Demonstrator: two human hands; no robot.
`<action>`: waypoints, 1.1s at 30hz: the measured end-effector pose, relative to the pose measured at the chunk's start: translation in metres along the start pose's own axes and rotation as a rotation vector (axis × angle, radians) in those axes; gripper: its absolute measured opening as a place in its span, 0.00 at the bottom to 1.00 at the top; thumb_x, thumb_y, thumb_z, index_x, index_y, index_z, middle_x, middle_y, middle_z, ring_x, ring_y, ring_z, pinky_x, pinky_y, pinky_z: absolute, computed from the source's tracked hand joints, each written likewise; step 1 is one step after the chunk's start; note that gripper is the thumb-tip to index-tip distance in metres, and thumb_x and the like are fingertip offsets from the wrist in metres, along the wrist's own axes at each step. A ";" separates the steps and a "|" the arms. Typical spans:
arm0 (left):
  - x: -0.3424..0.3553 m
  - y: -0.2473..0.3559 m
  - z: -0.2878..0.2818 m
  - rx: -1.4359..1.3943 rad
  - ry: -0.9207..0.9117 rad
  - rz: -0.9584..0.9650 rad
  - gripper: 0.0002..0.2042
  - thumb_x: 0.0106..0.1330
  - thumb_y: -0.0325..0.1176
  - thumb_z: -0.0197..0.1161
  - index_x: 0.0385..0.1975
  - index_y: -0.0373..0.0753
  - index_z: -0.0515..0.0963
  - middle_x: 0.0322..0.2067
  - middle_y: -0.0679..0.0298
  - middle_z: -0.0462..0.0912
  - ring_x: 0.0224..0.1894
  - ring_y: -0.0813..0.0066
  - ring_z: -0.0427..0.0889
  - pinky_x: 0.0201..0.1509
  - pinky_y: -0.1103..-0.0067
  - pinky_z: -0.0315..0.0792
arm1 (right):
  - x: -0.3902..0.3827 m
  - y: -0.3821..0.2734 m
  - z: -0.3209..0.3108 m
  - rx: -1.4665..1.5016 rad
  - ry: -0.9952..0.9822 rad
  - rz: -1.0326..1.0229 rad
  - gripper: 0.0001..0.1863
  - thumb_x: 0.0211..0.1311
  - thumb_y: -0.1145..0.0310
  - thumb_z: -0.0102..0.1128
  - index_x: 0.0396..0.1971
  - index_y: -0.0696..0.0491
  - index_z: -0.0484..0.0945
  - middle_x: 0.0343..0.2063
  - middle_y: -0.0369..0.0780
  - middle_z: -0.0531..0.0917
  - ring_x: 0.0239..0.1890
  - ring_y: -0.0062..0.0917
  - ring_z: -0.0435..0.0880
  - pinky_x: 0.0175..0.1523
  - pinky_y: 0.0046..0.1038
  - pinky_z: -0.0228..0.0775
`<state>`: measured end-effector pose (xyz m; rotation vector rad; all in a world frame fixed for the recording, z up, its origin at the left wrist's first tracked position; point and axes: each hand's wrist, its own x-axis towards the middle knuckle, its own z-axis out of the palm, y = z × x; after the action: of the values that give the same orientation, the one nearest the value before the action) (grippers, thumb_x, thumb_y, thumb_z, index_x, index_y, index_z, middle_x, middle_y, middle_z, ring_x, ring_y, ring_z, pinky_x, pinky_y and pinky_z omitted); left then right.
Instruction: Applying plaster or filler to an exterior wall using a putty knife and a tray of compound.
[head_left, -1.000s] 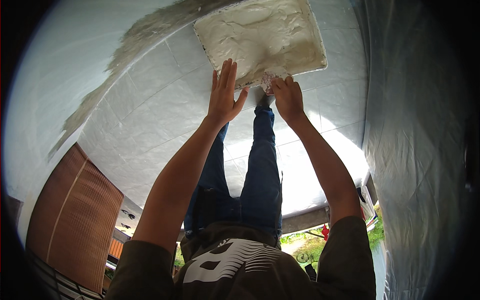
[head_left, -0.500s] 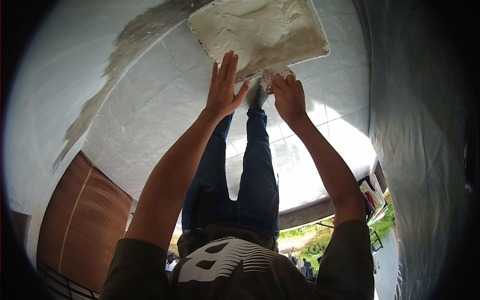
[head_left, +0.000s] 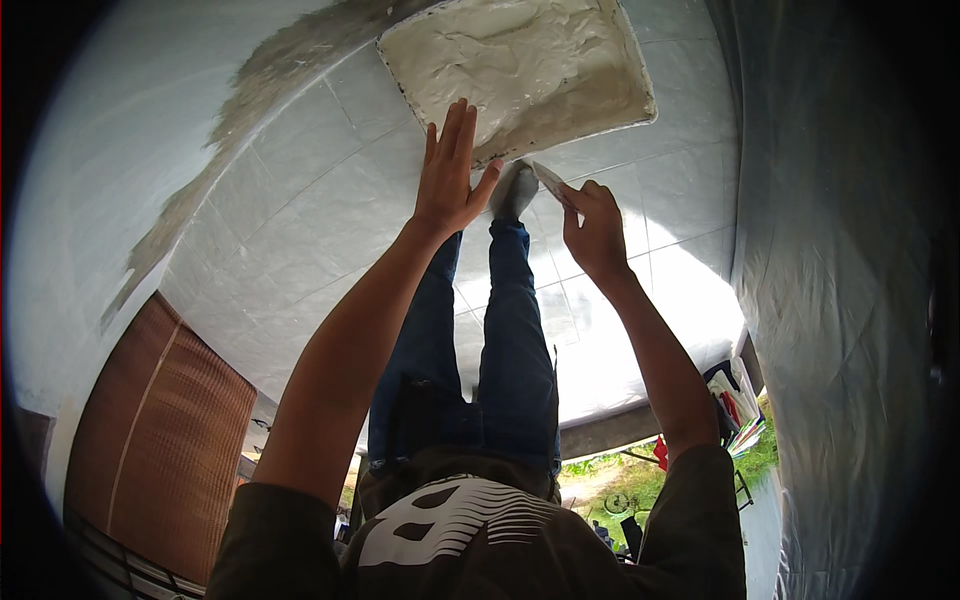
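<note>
A shallow rectangular tray [head_left: 590,136] lies in front of me, holding a thick layer of off-white paste [head_left: 520,75] with a ridged surface. My left hand [head_left: 453,175] is stretched out flat over the tray's near-left edge, fingers straight and thumb apart. Whether its palm touches the rim I cannot tell. To the right, my right hand [head_left: 598,228] grips a paste-smeared putty knife [head_left: 549,182], its blade seen nearly edge-on just off the tray's near edge. The fingers wrap around its rear end.
Pale floor tiles [head_left: 330,200] surround my legs [head_left: 508,320] and foot [head_left: 515,193]. A wall with a rough grey band [head_left: 265,90] curves along the left, above a brown woven panel [head_left: 170,430]. Plastic sheeting [head_left: 830,300] hangs on the right. Grass shows behind me.
My right hand has drawn back from the tray's near edge, slightly right and nearer me. The putty knife has turned from broadside to nearly edge-on. My left hand has barely moved.
</note>
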<state>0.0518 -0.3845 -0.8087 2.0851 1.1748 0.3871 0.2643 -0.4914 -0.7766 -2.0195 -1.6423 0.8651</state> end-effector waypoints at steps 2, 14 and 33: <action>0.001 0.000 -0.001 -0.005 0.010 -0.018 0.37 0.74 0.43 0.54 0.76 0.34 0.46 0.75 0.44 0.50 0.78 0.48 0.48 0.78 0.50 0.39 | 0.015 0.001 -0.024 0.526 0.006 0.415 0.07 0.65 0.72 0.64 0.40 0.59 0.84 0.29 0.36 0.79 0.30 0.28 0.80 0.39 0.34 0.75; -0.012 -0.001 0.012 0.016 -0.032 -0.052 0.38 0.74 0.46 0.54 0.76 0.35 0.46 0.76 0.45 0.49 0.79 0.50 0.47 0.79 0.51 0.39 | 0.040 0.041 0.026 1.174 0.216 0.969 0.06 0.67 0.68 0.64 0.36 0.55 0.81 0.27 0.33 0.80 0.30 0.18 0.78 0.36 0.25 0.74; -0.018 -0.012 0.009 -0.031 0.060 -0.034 0.38 0.73 0.44 0.56 0.76 0.35 0.47 0.75 0.45 0.51 0.78 0.50 0.49 0.78 0.51 0.39 | 0.052 0.019 -0.086 -0.298 0.011 -0.271 0.07 0.62 0.79 0.62 0.40 0.56 0.82 0.39 0.40 0.82 0.41 0.35 0.81 0.46 0.36 0.77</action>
<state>0.0394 -0.3992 -0.8217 2.0373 1.2300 0.4520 0.3427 -0.4388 -0.7371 -1.9131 -2.0807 0.5384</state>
